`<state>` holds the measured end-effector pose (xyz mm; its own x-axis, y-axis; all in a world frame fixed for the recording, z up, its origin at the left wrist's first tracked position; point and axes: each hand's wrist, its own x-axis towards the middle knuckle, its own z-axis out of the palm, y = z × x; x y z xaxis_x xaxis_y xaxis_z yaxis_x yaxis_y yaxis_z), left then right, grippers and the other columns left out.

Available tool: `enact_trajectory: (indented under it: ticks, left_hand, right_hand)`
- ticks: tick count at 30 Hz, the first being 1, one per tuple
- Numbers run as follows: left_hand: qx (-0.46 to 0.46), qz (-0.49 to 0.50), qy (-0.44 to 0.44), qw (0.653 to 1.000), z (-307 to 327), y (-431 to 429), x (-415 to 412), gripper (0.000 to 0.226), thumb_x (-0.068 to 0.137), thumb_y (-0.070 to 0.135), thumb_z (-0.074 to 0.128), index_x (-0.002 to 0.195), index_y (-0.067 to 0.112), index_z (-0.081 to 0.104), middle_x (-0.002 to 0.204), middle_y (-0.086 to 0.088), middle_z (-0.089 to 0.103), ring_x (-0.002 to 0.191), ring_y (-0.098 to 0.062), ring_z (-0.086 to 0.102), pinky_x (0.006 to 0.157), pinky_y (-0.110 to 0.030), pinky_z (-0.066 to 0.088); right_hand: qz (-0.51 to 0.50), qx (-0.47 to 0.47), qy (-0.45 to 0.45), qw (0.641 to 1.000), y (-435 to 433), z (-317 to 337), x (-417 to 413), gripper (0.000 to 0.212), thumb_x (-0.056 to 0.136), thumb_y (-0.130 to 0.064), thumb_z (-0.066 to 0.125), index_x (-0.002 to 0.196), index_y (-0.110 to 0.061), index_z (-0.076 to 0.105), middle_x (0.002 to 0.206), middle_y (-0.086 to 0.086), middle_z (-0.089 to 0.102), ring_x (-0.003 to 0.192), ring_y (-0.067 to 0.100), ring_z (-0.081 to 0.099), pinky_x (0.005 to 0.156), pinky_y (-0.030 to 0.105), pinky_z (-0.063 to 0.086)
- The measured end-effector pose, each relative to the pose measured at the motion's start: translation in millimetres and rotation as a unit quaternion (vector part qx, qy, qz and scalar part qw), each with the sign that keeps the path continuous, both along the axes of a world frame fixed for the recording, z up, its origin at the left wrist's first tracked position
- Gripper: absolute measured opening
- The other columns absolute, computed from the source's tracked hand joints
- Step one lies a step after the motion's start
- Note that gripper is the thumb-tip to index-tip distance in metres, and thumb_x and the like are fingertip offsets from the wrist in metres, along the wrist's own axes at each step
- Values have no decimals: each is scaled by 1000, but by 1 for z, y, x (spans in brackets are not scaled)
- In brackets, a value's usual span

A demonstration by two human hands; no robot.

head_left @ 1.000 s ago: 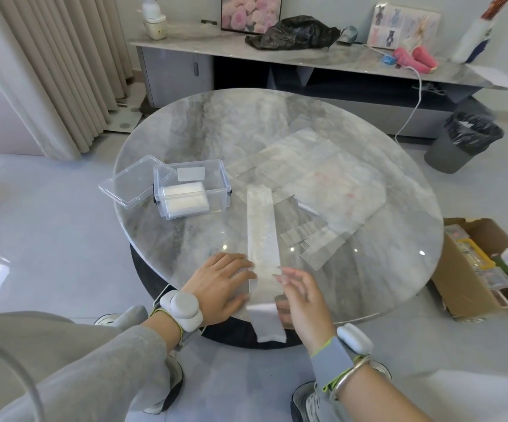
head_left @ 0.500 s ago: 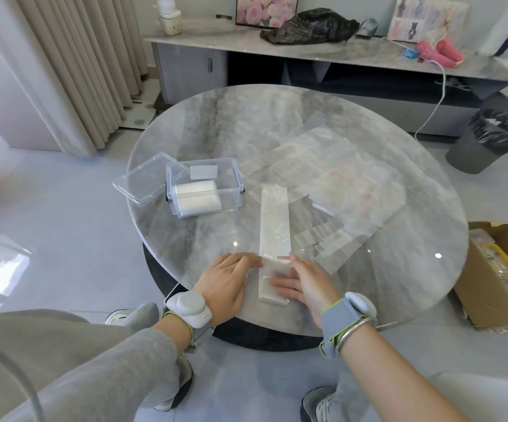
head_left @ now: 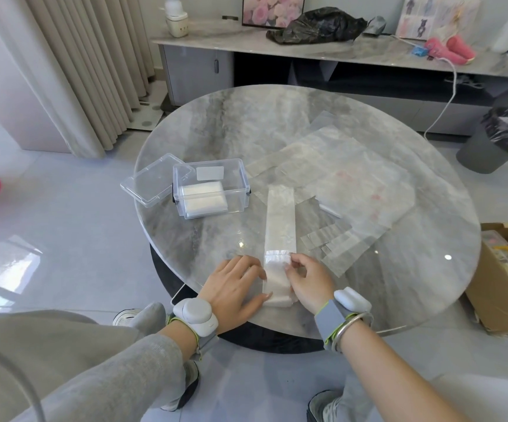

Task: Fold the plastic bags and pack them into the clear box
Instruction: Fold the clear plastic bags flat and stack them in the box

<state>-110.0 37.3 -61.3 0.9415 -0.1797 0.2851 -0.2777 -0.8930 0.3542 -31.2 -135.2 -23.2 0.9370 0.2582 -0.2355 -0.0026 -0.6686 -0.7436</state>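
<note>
A plastic bag folded into a long narrow strip [head_left: 279, 219] lies on the round marble table [head_left: 216, 123], running away from me. Its near end is doubled back into a short fold. My left hand [head_left: 235, 289] lies flat on the table, fingers against the fold's left edge. My right hand [head_left: 307, 280] pinches the fold's right edge between thumb and fingers. The clear box [head_left: 213, 190] stands left of the strip, open, with folded white bags inside. Its lid [head_left: 152, 181] lies beside it on the left.
Several flat clear bags [head_left: 347, 184] spread over the table's right half. A cardboard box [head_left: 502, 278] and a grey bin [head_left: 499, 141] stand on the floor at right. A long sideboard [head_left: 338, 56] runs behind the table.
The strip's near end, which hung over the table edge, has been folded up onto the strip. My right hand went from pressing flat to pinching the fold.
</note>
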Motion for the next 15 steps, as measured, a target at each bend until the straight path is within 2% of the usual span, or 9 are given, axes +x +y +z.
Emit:
enact_trajectory:
  ticks: [2, 5, 8, 11, 15]
  left_hand:
    - [8, -3, 0, 1000, 0, -1, 0, 36, 94, 51, 46, 107, 21, 60, 117, 5, 55, 105, -14, 53, 93, -27, 40]
    - [10, -5, -2, 1000, -1, -2, 0, 35, 95, 50, 45, 107, 21, 60, 116, 5, 55, 106, -14, 53, 93, -25, 39]
    - [12, -3, -9, 1000, -2, -1, 0, 34, 96, 48, 45, 108, 20, 60, 116, 5, 55, 106, -14, 54, 93, -25, 40]
    - [10, -4, -12, 1000, -2, -2, 1, 36, 98, 50, 44, 110, 20, 60, 119, 6, 56, 108, -13, 54, 95, -26, 41]
    - [15, -11, -10, 1000, -2, -2, 0, 40, 98, 53, 42, 114, 22, 59, 125, 6, 55, 114, -13, 52, 98, -28, 41]
  right_hand:
    - [14, -22, -30, 999, 0, -3, 1, 31, 94, -23, 58, 124, -17, 58, 109, 0, 59, 75, 7, 49, 64, 13, 31]
    - [11, -19, -21, 1000, 1, -8, 2, 39, 91, -21, 60, 130, -19, 55, 105, -4, 61, 70, 6, 51, 66, 14, 33]
    - [4, -20, -12, 1000, 0, -10, 3, 43, 90, -21, 62, 131, -21, 52, 100, -6, 62, 74, 9, 53, 71, 17, 36]
    - [-10, -10, -4, 1000, -1, -11, 3, 44, 87, -21, 66, 129, -21, 52, 91, -9, 62, 78, 10, 53, 77, 23, 42]
    - [-27, 5, 0, 1000, -2, -15, 4, 40, 85, -19, 69, 122, -23, 55, 82, -10, 64, 71, 8, 54, 75, 24, 44]
